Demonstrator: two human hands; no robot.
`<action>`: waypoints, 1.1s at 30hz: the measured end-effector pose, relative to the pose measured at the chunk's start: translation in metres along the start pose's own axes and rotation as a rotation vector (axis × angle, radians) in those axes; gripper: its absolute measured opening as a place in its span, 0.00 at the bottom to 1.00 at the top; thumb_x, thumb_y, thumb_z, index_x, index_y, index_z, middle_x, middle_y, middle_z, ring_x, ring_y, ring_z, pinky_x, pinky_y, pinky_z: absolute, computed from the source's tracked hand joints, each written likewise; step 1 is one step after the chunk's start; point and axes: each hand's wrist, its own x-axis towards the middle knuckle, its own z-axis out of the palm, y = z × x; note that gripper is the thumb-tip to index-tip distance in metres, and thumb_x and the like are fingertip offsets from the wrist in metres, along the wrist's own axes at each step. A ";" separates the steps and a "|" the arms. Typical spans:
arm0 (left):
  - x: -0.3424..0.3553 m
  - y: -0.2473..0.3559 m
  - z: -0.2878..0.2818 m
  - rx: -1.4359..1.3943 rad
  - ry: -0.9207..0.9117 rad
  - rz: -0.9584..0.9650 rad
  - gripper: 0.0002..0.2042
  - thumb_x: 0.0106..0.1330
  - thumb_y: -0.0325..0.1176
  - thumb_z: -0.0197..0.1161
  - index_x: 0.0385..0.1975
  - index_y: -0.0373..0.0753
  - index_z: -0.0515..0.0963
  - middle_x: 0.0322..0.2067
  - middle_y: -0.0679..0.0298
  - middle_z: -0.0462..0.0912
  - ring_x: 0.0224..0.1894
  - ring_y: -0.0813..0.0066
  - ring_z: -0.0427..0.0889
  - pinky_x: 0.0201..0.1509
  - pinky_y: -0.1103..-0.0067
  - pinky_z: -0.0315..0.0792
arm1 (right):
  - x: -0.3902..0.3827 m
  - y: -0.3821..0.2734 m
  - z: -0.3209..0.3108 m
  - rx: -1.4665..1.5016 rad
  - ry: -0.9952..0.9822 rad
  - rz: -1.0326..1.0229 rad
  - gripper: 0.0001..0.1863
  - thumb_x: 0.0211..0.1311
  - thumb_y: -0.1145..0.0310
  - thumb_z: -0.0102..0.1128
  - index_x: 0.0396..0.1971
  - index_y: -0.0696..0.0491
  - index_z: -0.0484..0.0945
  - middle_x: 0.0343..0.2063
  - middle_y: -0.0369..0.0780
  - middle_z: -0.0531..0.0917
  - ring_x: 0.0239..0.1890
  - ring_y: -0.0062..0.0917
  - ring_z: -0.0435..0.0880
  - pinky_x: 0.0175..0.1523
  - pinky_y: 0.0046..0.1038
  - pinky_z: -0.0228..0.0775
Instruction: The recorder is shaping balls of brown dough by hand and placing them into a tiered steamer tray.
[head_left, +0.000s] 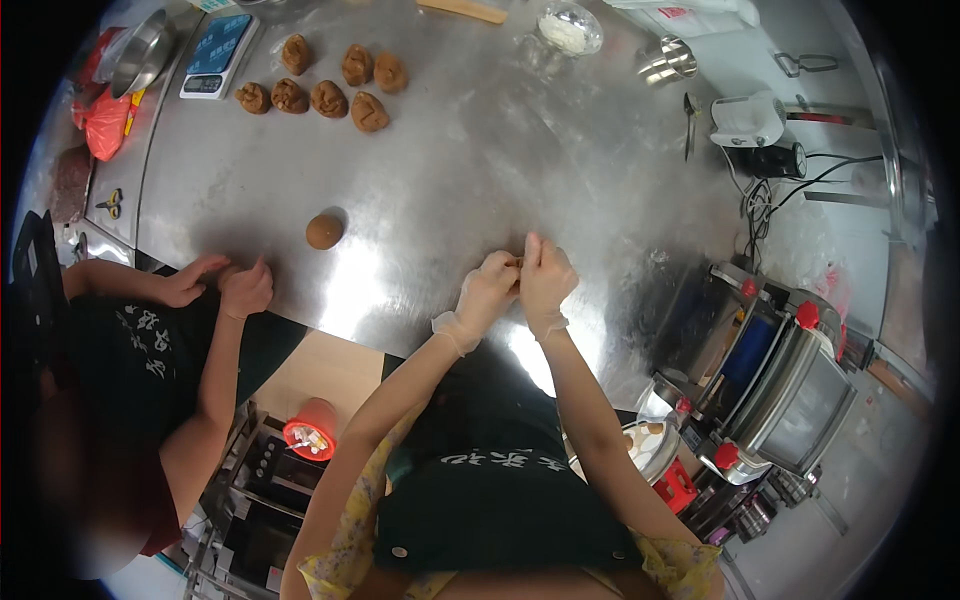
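Observation:
My left hand (490,285) and my right hand (545,280), both in clear gloves, meet above the steel table (450,170) near its front edge. Their fingers close together on a small brown piece (517,262), probably dough, mostly hidden by them. A smooth brown ball (323,231) rests on the table to the left. Farther back are several rough brown lumps (329,99).
A co-worker's hands (243,288) hold something brown at left. A scale (210,65), metal bowls (140,55) and scissors (110,203) line the left. A powder bowl (567,28) is at back. A machine with red knobs (780,380), cables and an appliance (748,120) are at right.

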 end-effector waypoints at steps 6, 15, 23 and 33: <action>-0.002 0.020 0.003 -0.184 0.230 -0.359 0.10 0.52 0.23 0.73 0.32 0.38 0.79 0.37 0.59 0.79 0.34 0.61 0.83 0.35 0.72 0.77 | 0.017 0.029 0.013 -0.072 0.121 -0.098 0.19 0.66 0.61 0.61 0.16 0.52 0.72 0.15 0.41 0.77 0.19 0.38 0.78 0.21 0.39 0.67; -0.017 0.030 0.023 0.012 0.134 -0.221 0.09 0.53 0.21 0.71 0.33 0.37 0.81 0.33 0.58 0.82 0.32 0.62 0.83 0.35 0.72 0.76 | -0.007 0.015 -0.005 0.012 0.078 0.064 0.14 0.67 0.64 0.60 0.21 0.52 0.76 0.19 0.42 0.79 0.19 0.40 0.77 0.25 0.40 0.69; 0.016 0.034 0.011 0.078 0.142 -0.261 0.07 0.54 0.24 0.68 0.33 0.39 0.82 0.33 0.63 0.81 0.39 0.61 0.81 0.39 0.70 0.77 | -0.002 0.027 -0.005 0.018 0.011 0.069 0.11 0.67 0.64 0.60 0.24 0.52 0.77 0.21 0.40 0.80 0.24 0.38 0.79 0.28 0.39 0.71; -0.027 0.008 0.017 0.259 -0.012 0.013 0.12 0.56 0.23 0.62 0.41 0.39 0.80 0.47 0.65 0.76 0.48 0.61 0.76 0.46 0.68 0.76 | -0.014 0.027 -0.005 0.007 0.040 -0.077 0.05 0.64 0.66 0.61 0.34 0.51 0.77 0.30 0.40 0.81 0.33 0.37 0.81 0.35 0.38 0.72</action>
